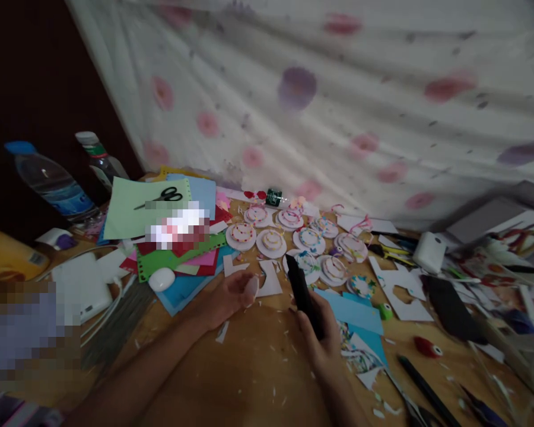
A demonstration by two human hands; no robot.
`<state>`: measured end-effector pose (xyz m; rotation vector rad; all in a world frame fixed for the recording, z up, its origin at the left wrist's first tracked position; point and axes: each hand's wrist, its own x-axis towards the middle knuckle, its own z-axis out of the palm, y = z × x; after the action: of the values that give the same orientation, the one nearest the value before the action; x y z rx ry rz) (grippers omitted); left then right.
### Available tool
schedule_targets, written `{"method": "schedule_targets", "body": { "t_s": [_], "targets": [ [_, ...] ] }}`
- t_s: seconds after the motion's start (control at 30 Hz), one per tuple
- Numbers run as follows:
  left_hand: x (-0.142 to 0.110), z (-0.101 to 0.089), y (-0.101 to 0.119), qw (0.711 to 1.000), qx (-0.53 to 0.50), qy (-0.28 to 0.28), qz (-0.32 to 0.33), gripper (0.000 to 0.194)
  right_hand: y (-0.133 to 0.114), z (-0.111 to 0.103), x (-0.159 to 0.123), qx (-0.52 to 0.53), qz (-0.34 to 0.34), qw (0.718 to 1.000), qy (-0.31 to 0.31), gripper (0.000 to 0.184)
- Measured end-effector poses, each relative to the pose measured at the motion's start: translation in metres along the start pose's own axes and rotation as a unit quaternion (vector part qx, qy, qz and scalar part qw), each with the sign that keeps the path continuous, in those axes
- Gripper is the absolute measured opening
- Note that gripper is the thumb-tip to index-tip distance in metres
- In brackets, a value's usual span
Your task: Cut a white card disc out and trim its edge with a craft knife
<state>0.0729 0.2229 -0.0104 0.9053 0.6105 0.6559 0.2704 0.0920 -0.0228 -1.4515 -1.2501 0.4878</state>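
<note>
Low over the middle of the desk, my left hand (234,299) is closed, its fingertips pinching a small round white paper piece (251,290) by the edge. To its right my right hand (323,335) wraps round a long black tool (301,290) with a stepped tip pointing up and away; its exact kind is unclear. Beyond both hands sit several tiered white paper discs (271,241) edged with coloured beads or trim. A white paper offcut (270,280) with curved cuts lies between the hands, and blue paper (351,311) is beside my right hand.
Green paper (124,207) carrying black scissors (171,194) tops a stack of coloured sheets at left. Bottles (56,184) stand behind it. A dark phone-like slab (454,308), cut white card (403,293) and a red correction-tape-like item (427,347) lie right. Paper scraps litter the wooden desk (231,379).
</note>
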Motion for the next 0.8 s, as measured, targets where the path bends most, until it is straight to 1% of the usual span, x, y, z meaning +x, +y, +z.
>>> {"method": "schedule_targets", "body": {
  "t_s": [0.1,0.23,0.43,0.57,0.63,0.7,0.8],
  "targets": [
    [-0.002,0.001,-0.001,0.999,0.010,0.014,-0.032,0.055,-0.003,-0.003,-0.001,0.000,0.006,1.000,-0.002,0.038],
    [-0.003,0.003,0.000,0.998,0.006,0.018,-0.054,0.048,-0.007,-0.002,0.000,-0.015,-0.011,1.000,-0.013,0.035],
    [-0.002,0.003,0.002,0.997,-0.041,0.013,-0.061,0.050,-0.015,0.001,0.002,-0.005,-0.012,0.999,-0.040,0.028],
    [0.000,-0.001,0.002,0.993,-0.091,0.014,-0.072,0.041,-0.018,0.002,0.003,-0.023,-0.013,0.998,-0.054,0.023],
    [0.002,-0.002,0.001,0.990,-0.119,0.012,-0.079,0.033,-0.018,0.001,0.005,-0.057,-0.042,0.995,-0.076,0.028],
    [0.004,-0.003,0.002,0.986,-0.144,0.003,-0.087,0.026,-0.017,-0.002,0.006,-0.106,-0.083,0.985,-0.112,0.038],
    [0.002,0.000,0.005,0.980,-0.170,-0.020,-0.101,0.023,-0.014,-0.005,0.007,-0.169,-0.116,0.964,-0.170,0.049]
  ]
}}
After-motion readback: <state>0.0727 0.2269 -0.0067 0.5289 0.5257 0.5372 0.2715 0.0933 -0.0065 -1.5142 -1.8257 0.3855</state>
